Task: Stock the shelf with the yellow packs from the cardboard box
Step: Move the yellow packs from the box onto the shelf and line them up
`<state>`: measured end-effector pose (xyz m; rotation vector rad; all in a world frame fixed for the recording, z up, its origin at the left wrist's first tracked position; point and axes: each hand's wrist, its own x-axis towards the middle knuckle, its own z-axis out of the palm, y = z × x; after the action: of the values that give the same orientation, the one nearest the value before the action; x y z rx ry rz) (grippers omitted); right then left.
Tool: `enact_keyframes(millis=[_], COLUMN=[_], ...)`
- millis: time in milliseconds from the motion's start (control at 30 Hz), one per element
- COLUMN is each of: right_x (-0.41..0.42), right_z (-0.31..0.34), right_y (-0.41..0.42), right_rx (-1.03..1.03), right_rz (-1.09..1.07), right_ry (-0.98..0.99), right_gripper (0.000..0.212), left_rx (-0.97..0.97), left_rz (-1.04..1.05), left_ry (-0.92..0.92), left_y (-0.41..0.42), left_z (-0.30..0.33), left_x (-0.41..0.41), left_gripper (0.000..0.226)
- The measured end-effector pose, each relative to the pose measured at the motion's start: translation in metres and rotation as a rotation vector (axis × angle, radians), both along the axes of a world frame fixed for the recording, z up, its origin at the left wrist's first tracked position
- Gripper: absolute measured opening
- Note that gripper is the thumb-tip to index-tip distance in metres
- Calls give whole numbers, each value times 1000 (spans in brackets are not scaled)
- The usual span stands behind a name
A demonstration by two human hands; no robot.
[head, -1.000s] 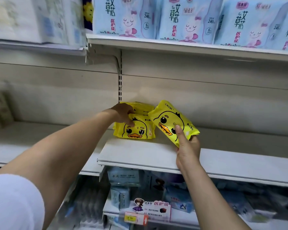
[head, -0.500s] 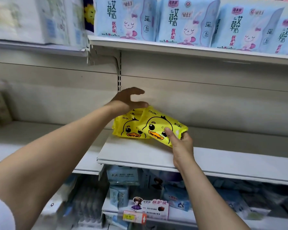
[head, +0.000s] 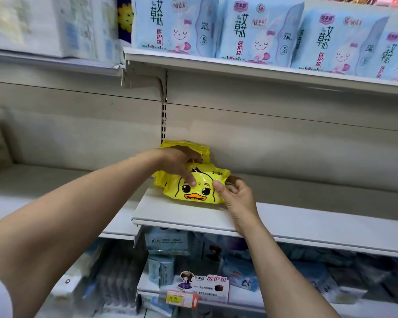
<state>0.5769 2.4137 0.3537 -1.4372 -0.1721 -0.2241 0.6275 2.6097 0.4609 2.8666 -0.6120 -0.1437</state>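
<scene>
Yellow front pack [head: 197, 189] stands on the shelf [head: 285, 220]; left hand [head: 179, 162] presses it flat-fingered, right hand [head: 236, 196] pinches its edge, likely squaring it.

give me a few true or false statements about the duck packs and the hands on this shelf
1. The front yellow duck pack stands on the middle shelf. True.
2. The left hand hangs away from the packs. False: it rests on top of them, thumb on the front pack's face.
3. The right hand grips the front pack at its right end. True.
4. The upper shelf holds yellow packs. False: it holds light blue packs.
5. More yellow packs sit behind the front one. True.
</scene>
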Motion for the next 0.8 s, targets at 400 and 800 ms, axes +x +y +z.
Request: enact_keyframes(millis=[400, 800], right_x=[3, -2], right_z=[-3, 4], right_y=[0, 0], right_rx=[-24, -111], right_rz=[-9, -182], right_ry=[11, -46], right_gripper=[27, 33], left_rx=[-38, -200], left_rz=[155, 337], left_ry=[62, -265], left_y=[29, 26], left_z=[-15, -42], left_x=[13, -17], left_gripper=[78, 85])
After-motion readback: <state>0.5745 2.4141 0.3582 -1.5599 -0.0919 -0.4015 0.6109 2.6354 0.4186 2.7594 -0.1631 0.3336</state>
